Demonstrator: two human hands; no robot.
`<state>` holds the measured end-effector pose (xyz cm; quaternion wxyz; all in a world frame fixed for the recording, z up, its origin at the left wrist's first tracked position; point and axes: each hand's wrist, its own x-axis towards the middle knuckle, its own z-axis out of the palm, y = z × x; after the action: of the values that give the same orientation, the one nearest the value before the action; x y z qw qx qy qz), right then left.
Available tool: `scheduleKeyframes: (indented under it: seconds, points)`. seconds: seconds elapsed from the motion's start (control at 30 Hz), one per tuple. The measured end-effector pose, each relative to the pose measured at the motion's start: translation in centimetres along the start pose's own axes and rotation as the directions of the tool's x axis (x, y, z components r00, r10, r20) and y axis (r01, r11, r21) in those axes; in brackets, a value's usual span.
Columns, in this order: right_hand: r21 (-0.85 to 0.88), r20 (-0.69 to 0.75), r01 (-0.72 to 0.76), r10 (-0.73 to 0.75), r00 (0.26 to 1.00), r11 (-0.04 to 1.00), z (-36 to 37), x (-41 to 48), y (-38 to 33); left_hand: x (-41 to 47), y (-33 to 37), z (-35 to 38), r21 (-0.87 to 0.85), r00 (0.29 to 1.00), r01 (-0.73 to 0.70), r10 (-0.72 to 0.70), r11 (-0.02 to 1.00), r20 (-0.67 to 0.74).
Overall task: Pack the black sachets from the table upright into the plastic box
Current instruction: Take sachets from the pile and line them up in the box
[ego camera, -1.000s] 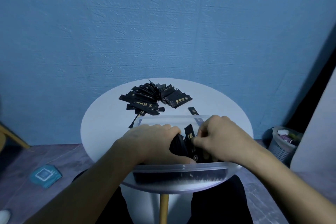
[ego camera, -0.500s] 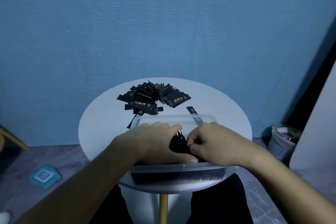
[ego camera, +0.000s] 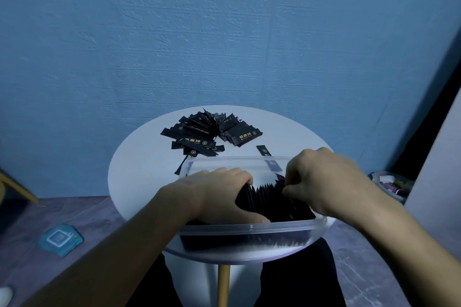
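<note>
A clear plastic box [ego camera: 249, 228] stands at the near edge of the round white table [ego camera: 139, 169]. Inside it a row of black sachets [ego camera: 264, 197] stands upright. My left hand [ego camera: 214, 197] is in the box, fingers and thumb curled round the left end of that row. My right hand [ego camera: 324, 182] reaches in from the right, its fingers pinching the tops of the sachets at the row's right end. A loose pile of black sachets [ego camera: 209, 132] with gold print lies on the table behind the box.
One single sachet [ego camera: 263, 150] lies just behind the box's far right corner. A blue wall rises right behind the table. On the floor, a blue packet [ego camera: 61, 239] lies to the left and a basket [ego camera: 391, 183] stands to the right.
The sachet my right hand held above the row has gone down into it. My right hand has shifted right and slightly back; my left hand stays on the row.
</note>
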<state>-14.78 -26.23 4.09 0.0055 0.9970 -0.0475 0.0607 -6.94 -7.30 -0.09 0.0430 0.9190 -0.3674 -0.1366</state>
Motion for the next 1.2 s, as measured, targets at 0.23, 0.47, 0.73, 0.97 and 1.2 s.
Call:
scheduleKeyframes:
  seconds: [0.23, 0.47, 0.73, 0.97, 1.2]
  points:
    - [-0.070, 0.085, -0.010, 0.016, 0.996, 0.998, 0.2, -0.5, -0.7, 0.1, -0.1, 0.3, 0.012, 1.000, 0.001, -0.001, 1.000, 0.005]
    - [-0.168, 0.071, -0.006, 0.018, 0.997, 0.986, 0.9, -0.3, -1.6, 0.2, -0.2, 0.3, 0.017, 1.000, -0.003, 0.003, 1.000, -0.005]
    - [-0.197, -0.018, 0.011, -0.015, 1.000, 0.980, 1.2, -0.3, -1.9, 0.0, 0.0, 0.2, 0.020, 1.000, -0.001, 0.001, 1.000, -0.003]
    - [-0.045, -0.035, -0.052, 0.051, 0.998, 0.998, 0.9, -0.1, -2.0, 0.3, -0.3, 0.3, -0.006, 1.000, 0.013, -0.012, 1.000, 0.016]
    - [0.143, 0.070, -0.034, 0.024, 0.997, 0.989, 1.6, 0.0, -3.0, 0.0, 0.3, 0.0, -0.003, 1.000, 0.014, -0.014, 1.000, -0.017]
